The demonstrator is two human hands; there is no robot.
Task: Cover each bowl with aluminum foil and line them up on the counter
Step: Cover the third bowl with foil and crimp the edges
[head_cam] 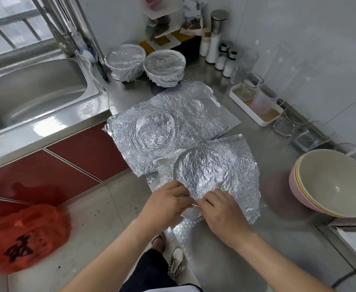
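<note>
We cannot see the bowl [203, 172] itself. The foil [242, 171] hides it whole, and only a round ridge marks its rim. It sits on the steel counter [232, 253], right of the sink [31, 87] and nearer to us. The foil is crinkled and bright, domed over the mouth, with loose flaps lying flat around it.

Our left hand [166, 204] and right hand [221, 213] meet at the near rim. Both pinch the bunched foil edge, fingers curled, with the tips partly tucked out of sight.

Just right of the sink's far corner stand two wrapped bowls [125, 60] [164, 65], side by side, their foil folded down the walls. Flat sheets [151, 127] lie right of the sink's near corner, creased with round dents.

Far right of the sink, a stack [333, 182] of smooth bare bowls, cream inside pink, is cut off by the frame. Below the sink a red bag [23, 237] is blurred.
</note>
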